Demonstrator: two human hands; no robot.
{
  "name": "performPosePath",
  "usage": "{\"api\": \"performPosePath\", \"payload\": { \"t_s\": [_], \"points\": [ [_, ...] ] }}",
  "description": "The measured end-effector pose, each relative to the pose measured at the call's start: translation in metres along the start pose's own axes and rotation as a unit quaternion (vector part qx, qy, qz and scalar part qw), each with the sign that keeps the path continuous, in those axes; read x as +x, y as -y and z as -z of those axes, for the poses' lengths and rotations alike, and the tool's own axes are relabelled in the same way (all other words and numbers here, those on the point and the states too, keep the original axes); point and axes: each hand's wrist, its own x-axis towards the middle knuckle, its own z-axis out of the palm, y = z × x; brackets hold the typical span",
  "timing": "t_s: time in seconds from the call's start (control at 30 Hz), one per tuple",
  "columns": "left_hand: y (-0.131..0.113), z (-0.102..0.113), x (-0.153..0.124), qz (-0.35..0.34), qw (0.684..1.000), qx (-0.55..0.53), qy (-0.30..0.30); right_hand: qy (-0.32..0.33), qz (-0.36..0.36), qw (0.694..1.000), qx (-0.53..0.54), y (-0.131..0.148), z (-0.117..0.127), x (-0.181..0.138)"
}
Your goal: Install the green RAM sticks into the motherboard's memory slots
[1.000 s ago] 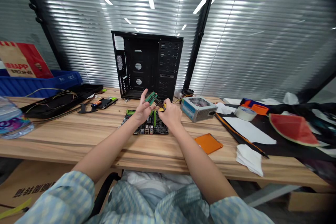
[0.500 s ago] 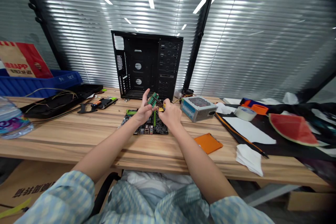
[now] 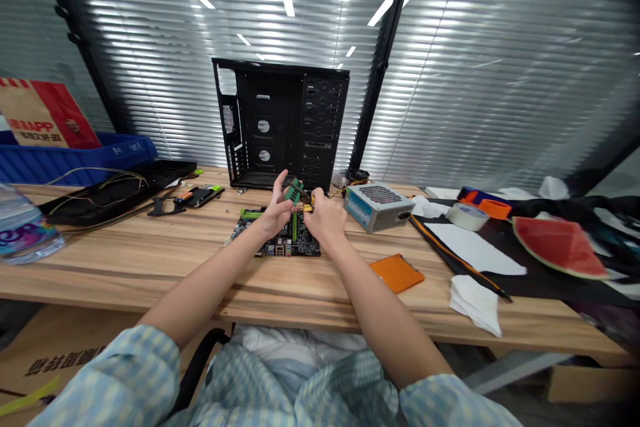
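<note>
Over the motherboard (image 3: 295,237), my left hand (image 3: 276,213) pinches a green RAM stick (image 3: 294,191), its index finger pointing up. My right hand (image 3: 326,217) is closed around pliers (image 3: 309,207) with yellow grips and dark jaws. The jaws reach across to the RAM stick; whether they clamp it I cannot tell. Below both hands the motherboard lies flat, showing lime-green slots and its rear ports toward me. Part of the board is hidden by the hands.
Behind stands an open black computer case (image 3: 280,120). A power supply (image 3: 380,205) sits to the right, with an orange drive (image 3: 397,273) nearer me. Left are a black panel (image 3: 120,193), a blue bin (image 3: 125,150) and a water bottle (image 3: 25,227). Tape (image 3: 469,217) and papers lie far right.
The RAM stick has tilted slightly, and the dark plier jaws now lie further left across it. Both arms stay nearly in place.
</note>
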Motion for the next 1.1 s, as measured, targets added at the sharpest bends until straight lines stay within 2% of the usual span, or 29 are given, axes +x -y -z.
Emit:
{"api": "performPosePath", "payload": {
  "t_s": [0.5,0.83,1.1],
  "points": [
    [-0.0034,-0.0011,-0.0005,-0.025,1.000,0.009,-0.004,-0.025,0.007,1.000,0.013,-0.0019,-0.0030,0.0001],
    [-0.0012,0.0015,0.0008,-0.025,0.999,0.021,0.010,-0.010,0.007,1.000,-0.013,-0.0018,-0.0024,0.0002],
    [-0.0063,0.0034,0.0011,-0.020,1.000,-0.012,0.020,-0.052,0.016,0.998,-0.027,-0.0053,-0.0052,0.0015]
  ]
}}
